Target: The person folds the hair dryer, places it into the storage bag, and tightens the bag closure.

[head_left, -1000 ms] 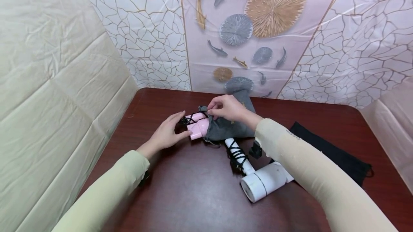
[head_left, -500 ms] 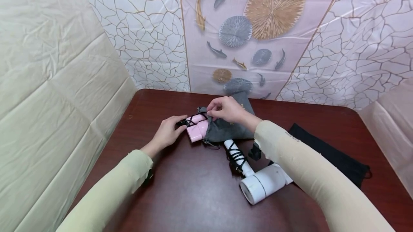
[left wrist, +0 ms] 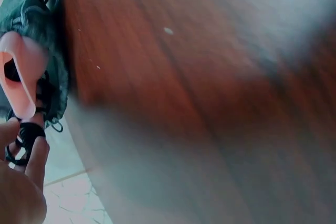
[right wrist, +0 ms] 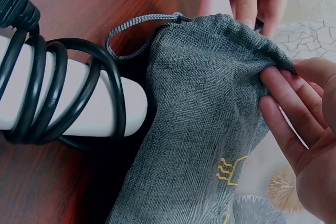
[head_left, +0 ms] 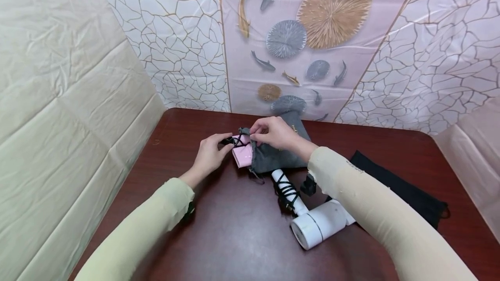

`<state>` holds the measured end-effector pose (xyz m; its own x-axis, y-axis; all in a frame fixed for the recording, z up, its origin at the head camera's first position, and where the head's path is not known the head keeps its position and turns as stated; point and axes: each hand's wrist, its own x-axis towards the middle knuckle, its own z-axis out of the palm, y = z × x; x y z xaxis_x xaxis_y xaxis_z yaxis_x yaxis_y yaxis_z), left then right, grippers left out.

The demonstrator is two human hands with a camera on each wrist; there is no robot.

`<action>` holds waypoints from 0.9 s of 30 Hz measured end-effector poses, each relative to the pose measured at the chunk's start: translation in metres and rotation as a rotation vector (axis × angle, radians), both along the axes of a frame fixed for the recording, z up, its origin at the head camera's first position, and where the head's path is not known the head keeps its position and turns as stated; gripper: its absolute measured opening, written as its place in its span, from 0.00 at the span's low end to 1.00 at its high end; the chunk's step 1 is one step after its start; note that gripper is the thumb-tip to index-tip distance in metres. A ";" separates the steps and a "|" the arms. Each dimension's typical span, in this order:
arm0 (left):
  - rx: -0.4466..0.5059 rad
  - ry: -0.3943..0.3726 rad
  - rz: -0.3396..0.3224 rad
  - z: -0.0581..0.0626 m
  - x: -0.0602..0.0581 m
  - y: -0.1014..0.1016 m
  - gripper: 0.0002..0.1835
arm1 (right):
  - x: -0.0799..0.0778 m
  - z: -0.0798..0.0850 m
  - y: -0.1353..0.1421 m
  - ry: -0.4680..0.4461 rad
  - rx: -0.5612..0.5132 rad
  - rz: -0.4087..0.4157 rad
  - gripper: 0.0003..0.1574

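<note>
A pink hair dryer [head_left: 243,156], its handle wrapped in black cord, lies partly inside a grey drawstring bag [head_left: 273,159]. Its flat nozzle [left wrist: 32,72] and the handle end still show at the bag's mouth. My left hand [head_left: 208,155] grips the corded handle end between thumb and fingers. Thumb and fingers of my right hand [right wrist: 310,121] pinch the far edge of the bag's mouth and hold it up. The rest of the dryer is hidden in the cloth, which has yellow marks [right wrist: 228,171] on it.
A white hair dryer [head_left: 322,224] lies right of centre, in front of the bag, black cord [right wrist: 68,87] wound round its handle. To the right, partly behind my right sleeve, lies a flat black drawstring pouch [head_left: 402,190]. Patterned cloth hangs behind the brown table [head_left: 234,229].
My left hand has shifted from beside the nozzle to the handle end and moved right. The pink dryer sits deeper in the grey bag; my right hand stays at the bag's edge.
</note>
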<state>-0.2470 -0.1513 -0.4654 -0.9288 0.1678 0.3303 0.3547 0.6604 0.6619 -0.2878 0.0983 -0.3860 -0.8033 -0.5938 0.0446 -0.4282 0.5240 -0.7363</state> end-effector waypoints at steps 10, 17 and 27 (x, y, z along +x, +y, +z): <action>-0.004 0.047 0.043 0.006 -0.004 0.011 0.19 | 0.008 0.004 0.004 0.017 0.079 0.075 0.08; 0.020 0.069 0.037 0.009 -0.003 0.017 0.18 | 0.009 0.005 0.000 0.052 0.042 0.048 0.06; 0.060 0.203 0.015 0.005 -0.001 0.029 0.17 | 0.008 0.011 -0.006 0.098 -0.009 0.003 0.06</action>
<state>-0.2475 -0.1224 -0.4605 -0.8442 0.1285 0.5204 0.4754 0.6279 0.6162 -0.2794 0.0926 -0.3751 -0.7934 -0.5951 0.1283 -0.4996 0.5161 -0.6957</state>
